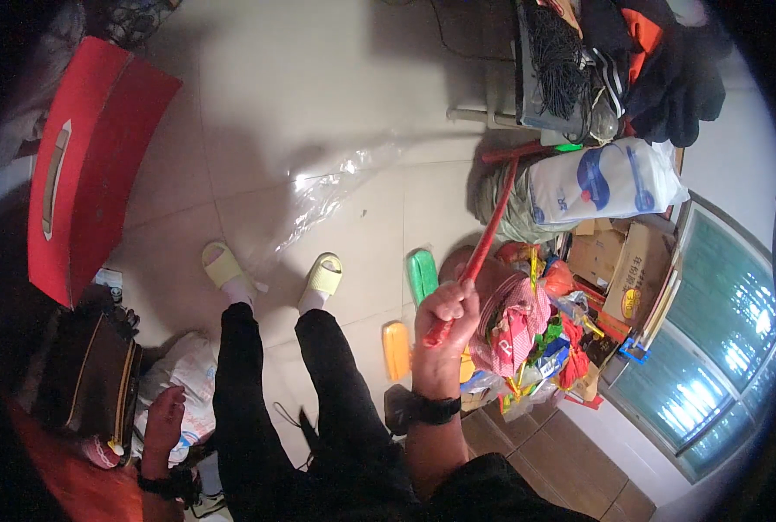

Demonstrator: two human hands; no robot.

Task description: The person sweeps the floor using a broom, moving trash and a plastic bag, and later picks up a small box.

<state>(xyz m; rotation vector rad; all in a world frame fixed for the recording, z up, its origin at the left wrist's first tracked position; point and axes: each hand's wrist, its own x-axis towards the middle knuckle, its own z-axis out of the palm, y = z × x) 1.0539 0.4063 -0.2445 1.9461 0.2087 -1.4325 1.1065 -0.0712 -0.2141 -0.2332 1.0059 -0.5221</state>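
My right hand [450, 315] is closed around a long red stick [492, 228], which slants up and away to the right. Its far end reaches a red bar beside the wrapped white pack [609, 183]; whether they are joined I cannot tell. Low at the left, my left hand [163, 419] has its fingers loosely extended, with nothing visible in it. A white printed plastic bag [188, 383] lies next to that hand. On the tiled floor ahead of my feet is a crumpled sheet of clear plastic [323, 196].
A large red case [92, 174] stands at the left, above a dark box [83, 374]. Green [422, 275] and orange [396, 350] objects lie beside a heap of bags and packets [536, 339]. Cardboard boxes [636, 270] lean near a glazed window [701, 331]. Yellow slippers [321, 277] are on my feet.
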